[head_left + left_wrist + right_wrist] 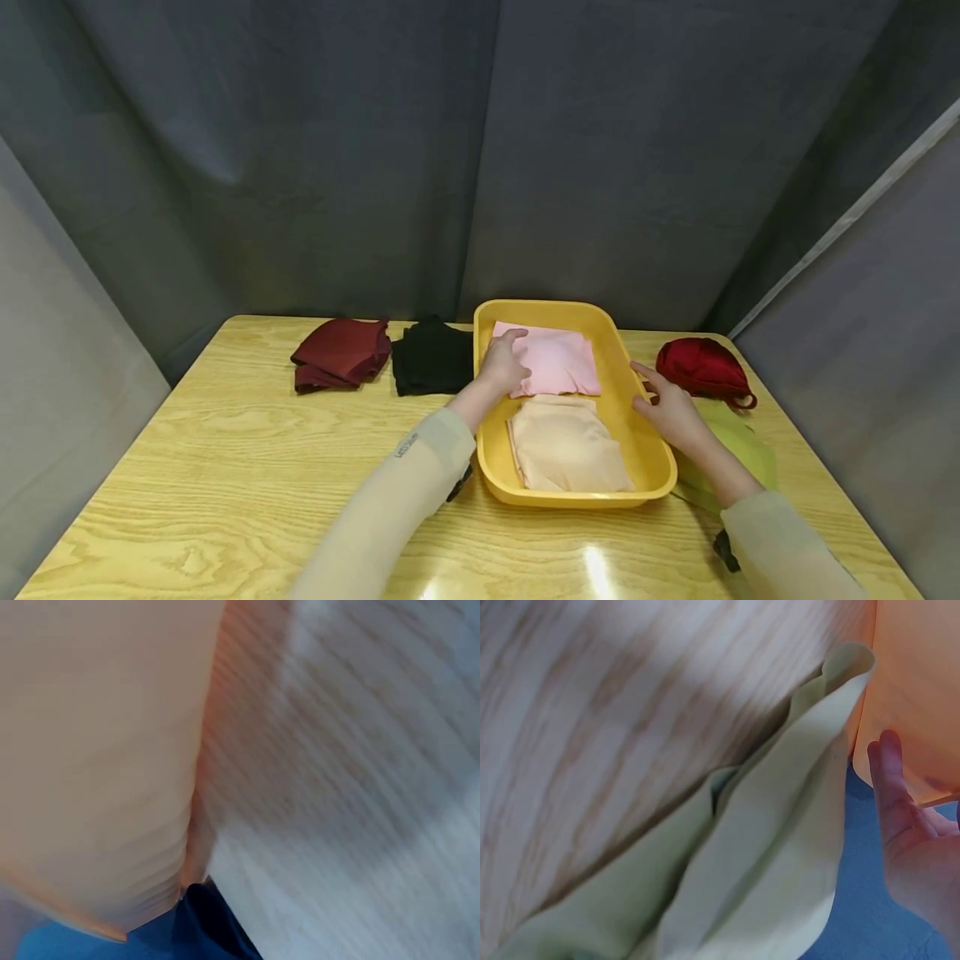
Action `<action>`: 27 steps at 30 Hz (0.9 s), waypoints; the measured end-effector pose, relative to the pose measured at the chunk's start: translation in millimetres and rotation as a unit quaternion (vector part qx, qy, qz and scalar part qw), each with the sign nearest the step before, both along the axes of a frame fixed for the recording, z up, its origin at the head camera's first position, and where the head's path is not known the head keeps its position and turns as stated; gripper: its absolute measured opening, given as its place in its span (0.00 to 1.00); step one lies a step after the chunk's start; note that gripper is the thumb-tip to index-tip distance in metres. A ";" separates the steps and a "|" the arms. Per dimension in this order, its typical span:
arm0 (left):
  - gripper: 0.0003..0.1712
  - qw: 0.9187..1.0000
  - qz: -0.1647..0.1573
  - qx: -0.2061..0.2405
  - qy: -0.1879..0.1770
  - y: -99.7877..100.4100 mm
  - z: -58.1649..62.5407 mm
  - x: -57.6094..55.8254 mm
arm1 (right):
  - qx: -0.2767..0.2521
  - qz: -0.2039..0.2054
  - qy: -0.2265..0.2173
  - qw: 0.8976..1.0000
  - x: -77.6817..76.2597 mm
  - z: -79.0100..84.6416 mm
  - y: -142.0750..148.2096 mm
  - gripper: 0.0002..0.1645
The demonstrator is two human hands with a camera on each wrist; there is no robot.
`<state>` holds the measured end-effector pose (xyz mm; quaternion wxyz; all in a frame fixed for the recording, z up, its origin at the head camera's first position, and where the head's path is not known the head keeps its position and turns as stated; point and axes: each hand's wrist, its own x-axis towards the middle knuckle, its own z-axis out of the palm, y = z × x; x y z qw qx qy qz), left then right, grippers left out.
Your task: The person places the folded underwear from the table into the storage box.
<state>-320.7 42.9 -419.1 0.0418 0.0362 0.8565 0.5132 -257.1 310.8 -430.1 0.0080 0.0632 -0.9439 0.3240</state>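
A yellow plastic bin (558,498) stands on the table. Inside lie a folded pink cloth (558,360), toward the back, and a folded cream cloth (568,446), nearer the front. My left hand (504,362) reaches over the bin's left rim onto the left part of the pink cloth, fingers spread loosely. On the right side, my right hand (673,408) holds the bin's rim, thumb inside. In the right wrist view, its straight fingers (891,776) lie along the outer wall. The left wrist view shows mostly the bin's outer wall (97,750); the left hand is hidden there.
Folded maroon (341,354) and black (432,358) cloths lie left of the bin. To its right are a shiny dark red fabric item (697,367) with a loop and a yellow-green cloth (738,446), partly beneath my right forearm. Grey curtains (360,167) surround the wooden table (225,492).
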 end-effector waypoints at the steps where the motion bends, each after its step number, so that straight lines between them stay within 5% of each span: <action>1: 0.40 1.000 -0.005 0.004 0.002 -0.9 1.6 0.7 | -0.001 0.000 -0.001 1.000 0.1 0.2 -0.3 0.36; 10: 0.32 0.997 -0.032 0.063 0.013 -13.1 18.1 7.4 | 0.005 -0.009 -0.012 1.000 -0.5 1.5 -1.2 0.36; 27: 0.33 0.993 -0.088 0.053 0.066 -27.6 61.9 46.3 | 0.010 -0.007 -0.009 1.000 -0.4 1.2 -1.1 0.36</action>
